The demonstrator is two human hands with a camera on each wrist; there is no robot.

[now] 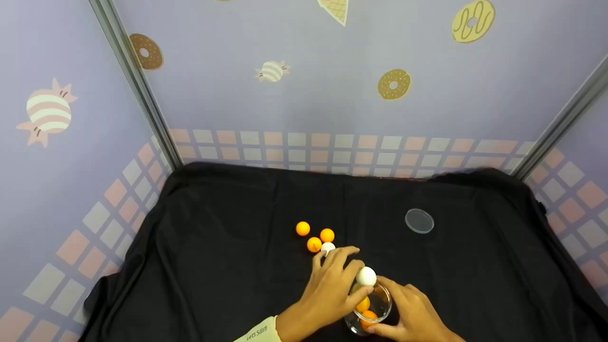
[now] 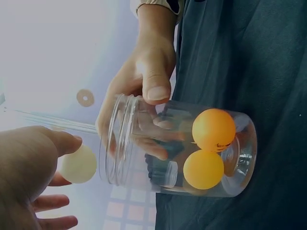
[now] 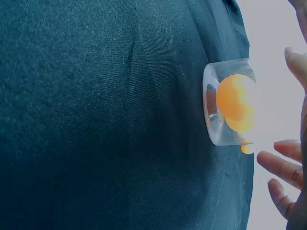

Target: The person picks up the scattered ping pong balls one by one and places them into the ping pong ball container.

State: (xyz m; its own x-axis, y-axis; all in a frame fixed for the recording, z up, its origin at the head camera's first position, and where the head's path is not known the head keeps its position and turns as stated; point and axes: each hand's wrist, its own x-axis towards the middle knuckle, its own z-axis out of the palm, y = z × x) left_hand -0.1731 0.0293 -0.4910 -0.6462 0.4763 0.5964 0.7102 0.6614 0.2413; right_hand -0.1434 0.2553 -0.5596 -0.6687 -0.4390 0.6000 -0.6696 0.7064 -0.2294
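Observation:
Between thumb and finger, my left hand (image 1: 327,287) pinches a white ping-pong ball (image 1: 366,276) just over the mouth of a clear plastic jar (image 2: 177,187). The other left fingers spread outward past the ball. My right hand (image 1: 413,308) holds the jar near its rim, thumb on one side and fingers round the other. The jar stands upright on the black cloth. Two orange balls lie at its bottom, an upper orange ball (image 2: 213,129) and a lower orange ball (image 2: 204,169) in the left wrist view.
Beyond my left fingers, three orange balls (image 1: 314,244) and a white ball (image 1: 327,247), partly hidden by a finger, lie on the black cloth (image 1: 223,266). A clear round lid (image 1: 420,221) lies at the back right. Patterned walls (image 1: 313,104) enclose the table.

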